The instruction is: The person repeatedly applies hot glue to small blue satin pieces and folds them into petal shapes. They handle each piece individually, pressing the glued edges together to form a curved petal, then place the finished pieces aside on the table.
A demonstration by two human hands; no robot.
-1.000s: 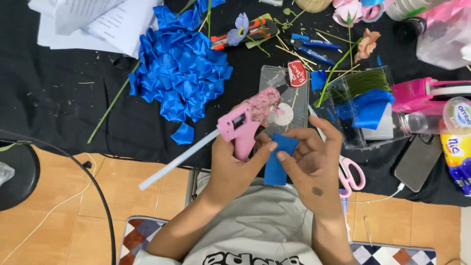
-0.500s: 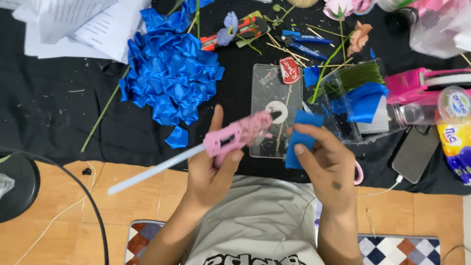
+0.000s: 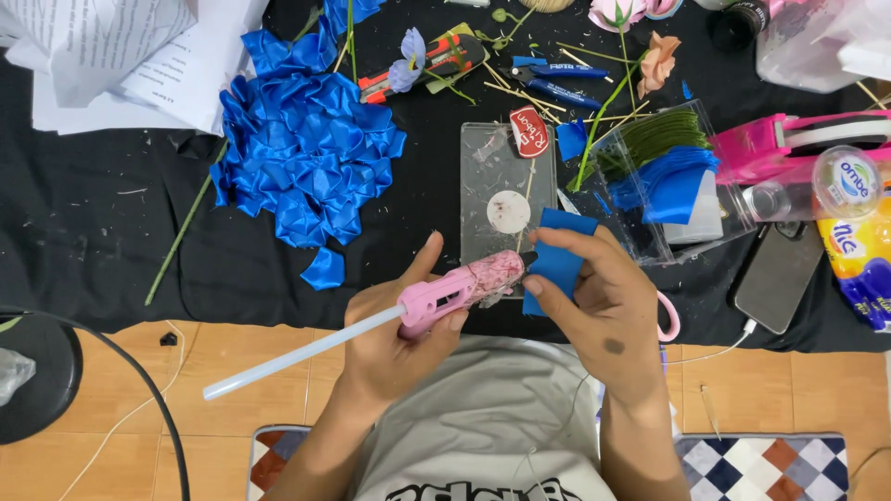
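My left hand (image 3: 394,336) grips a pink glue gun (image 3: 461,288) with a long white glue stick (image 3: 302,353) trailing out to the lower left. The gun's nozzle touches a blue satin ribbon square (image 3: 557,257) that my right hand (image 3: 605,303) pinches between thumb and fingers. Both hands hover over the near edge of the black cloth (image 3: 93,241), just in front of a clear glass plate (image 3: 492,176) smeared with glue.
A heap of folded blue ribbon petals (image 3: 302,153) lies at left, white papers (image 3: 121,56) behind it. A clear box (image 3: 668,176) of blue and green pieces, a pink tape dispenser (image 3: 798,139), a phone (image 3: 775,274), cutters and fake flowers crowd the right and back. Pink-handled scissors (image 3: 668,320) peek under my right hand.
The glue gun has swung from pointing up-right to lying nearly level, its nozzle now against the ribbon square. My right hand has turned the square toward the gun.
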